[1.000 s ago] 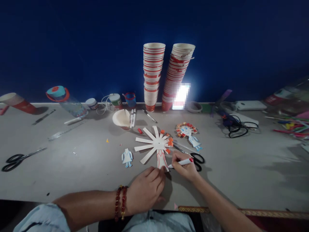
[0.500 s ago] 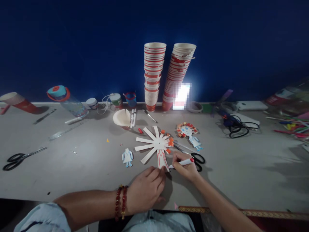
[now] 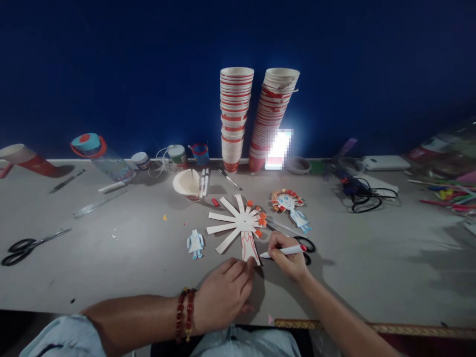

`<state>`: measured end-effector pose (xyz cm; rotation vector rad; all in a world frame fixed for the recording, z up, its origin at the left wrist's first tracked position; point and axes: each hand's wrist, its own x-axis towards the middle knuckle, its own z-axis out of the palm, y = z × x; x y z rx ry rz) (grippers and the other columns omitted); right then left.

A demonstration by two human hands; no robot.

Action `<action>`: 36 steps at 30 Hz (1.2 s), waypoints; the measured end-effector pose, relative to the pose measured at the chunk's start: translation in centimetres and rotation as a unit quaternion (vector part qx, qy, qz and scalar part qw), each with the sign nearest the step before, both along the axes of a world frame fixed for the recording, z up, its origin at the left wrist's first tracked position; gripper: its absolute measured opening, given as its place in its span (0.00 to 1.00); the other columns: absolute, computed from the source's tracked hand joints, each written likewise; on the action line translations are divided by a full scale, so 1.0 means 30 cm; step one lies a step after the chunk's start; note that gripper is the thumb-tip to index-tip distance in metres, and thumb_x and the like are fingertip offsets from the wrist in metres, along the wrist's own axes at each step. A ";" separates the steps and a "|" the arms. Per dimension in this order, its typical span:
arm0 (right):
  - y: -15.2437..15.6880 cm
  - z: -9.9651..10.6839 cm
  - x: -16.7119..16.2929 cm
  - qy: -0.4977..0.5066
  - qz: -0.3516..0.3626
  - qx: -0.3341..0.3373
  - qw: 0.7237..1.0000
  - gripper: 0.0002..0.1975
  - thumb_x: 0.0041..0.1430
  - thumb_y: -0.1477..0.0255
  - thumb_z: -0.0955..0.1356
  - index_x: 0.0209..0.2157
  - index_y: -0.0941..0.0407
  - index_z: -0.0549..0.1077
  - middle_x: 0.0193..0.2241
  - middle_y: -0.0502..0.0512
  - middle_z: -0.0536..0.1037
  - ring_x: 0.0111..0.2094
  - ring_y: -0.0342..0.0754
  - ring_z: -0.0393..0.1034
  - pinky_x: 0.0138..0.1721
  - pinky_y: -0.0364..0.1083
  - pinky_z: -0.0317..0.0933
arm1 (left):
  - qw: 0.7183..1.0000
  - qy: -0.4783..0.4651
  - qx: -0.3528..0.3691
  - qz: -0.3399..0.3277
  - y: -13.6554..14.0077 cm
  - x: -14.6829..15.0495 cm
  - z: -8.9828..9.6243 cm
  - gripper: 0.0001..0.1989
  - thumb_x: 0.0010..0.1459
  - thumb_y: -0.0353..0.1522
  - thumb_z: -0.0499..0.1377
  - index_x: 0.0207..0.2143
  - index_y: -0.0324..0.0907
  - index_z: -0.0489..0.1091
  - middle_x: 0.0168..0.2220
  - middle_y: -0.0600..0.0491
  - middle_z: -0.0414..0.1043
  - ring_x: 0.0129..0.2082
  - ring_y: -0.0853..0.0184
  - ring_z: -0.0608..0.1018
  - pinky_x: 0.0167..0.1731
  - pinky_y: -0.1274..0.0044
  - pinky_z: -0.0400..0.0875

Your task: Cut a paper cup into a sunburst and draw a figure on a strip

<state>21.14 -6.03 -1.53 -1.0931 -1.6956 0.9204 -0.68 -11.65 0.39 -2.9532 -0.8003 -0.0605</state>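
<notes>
My right hand [image 3: 287,254] is closed around a white marker with a red end [image 3: 293,250]. Its tip is at the lower right edge of a cut-open paper cup [image 3: 243,223], whose white strips fan out from a round base. Red lines outline a dress shape on the wide lower strip, and some short strips on the right are curled and orange. With bent fingers, my left hand [image 3: 226,290] holds down the bottom end of that strip. To the left lies a small paper doll body [image 3: 195,244] in blue and white. A finished paper doll [image 3: 288,206] with curly red-orange hair lies at upper right.
Black-handled scissors [image 3: 305,244] lie partly behind my right hand; another pair of scissors [image 3: 26,248] is at far left. Two tall cup stacks [image 3: 236,119] stand by the blue wall. Also there are a cut cup [image 3: 186,183], a red cap [image 3: 215,202] and a bottle [image 3: 107,156].
My right hand has shifted slightly right, and the marker lies flatter, its red end further right. My left hand stays on the paper strip.
</notes>
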 end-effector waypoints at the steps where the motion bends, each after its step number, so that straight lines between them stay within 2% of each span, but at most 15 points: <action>1: 0.000 0.000 -0.001 0.000 -0.003 -0.002 1.000 0.09 0.50 0.75 0.63 0.18 0.54 0.63 0.16 0.47 0.64 0.19 0.43 0.56 0.22 0.43 0.50 | 1.000 0.000 -0.002 0.000 -0.003 -0.001 -0.001 0.31 0.64 0.47 0.53 0.57 0.29 0.65 0.63 0.37 0.59 0.55 0.55 0.66 0.56 0.67 0.54; 5: -0.002 -0.003 -0.003 0.009 -0.007 -0.024 1.000 0.08 0.51 0.75 0.63 0.20 0.54 0.64 0.16 0.46 0.64 0.18 0.42 0.56 0.21 0.43 0.50 | 1.000 -0.003 -0.001 -0.009 -0.023 -0.007 0.000 0.26 0.66 0.44 0.51 0.55 0.32 0.67 0.63 0.40 0.59 0.57 0.55 0.65 0.58 0.66 0.51; 10: -0.004 -0.005 -0.001 0.013 -0.001 -0.042 0.999 0.08 0.51 0.74 0.64 0.20 0.54 0.64 0.16 0.46 0.65 0.18 0.42 0.57 0.20 0.43 0.51 | 1.000 -0.012 0.003 -0.019 -0.046 -0.009 0.009 0.27 0.68 0.43 0.47 0.57 0.30 0.64 0.62 0.37 0.60 0.59 0.56 0.64 0.59 0.67 0.49; 27: -0.010 -0.011 -0.003 0.015 0.005 -0.071 0.997 0.07 0.56 0.72 0.66 0.25 0.55 0.66 0.18 0.47 0.68 0.19 0.43 0.61 0.21 0.43 0.56 | 0.998 -0.021 -0.055 0.005 -0.041 -0.001 0.016 0.30 0.65 0.47 0.51 0.58 0.31 0.63 0.63 0.36 0.59 0.61 0.53 0.63 0.59 0.66 0.53; 36: -0.044 0.013 0.002 0.026 0.012 -0.112 0.993 0.07 0.58 0.68 0.69 0.30 0.55 0.68 0.22 0.49 0.72 0.22 0.43 0.66 0.23 0.41 0.59 | 0.999 -0.013 -0.046 -0.013 -0.033 -0.003 0.019 0.32 0.64 0.47 0.53 0.57 0.28 0.63 0.63 0.34 0.58 0.61 0.52 0.63 0.59 0.67 0.52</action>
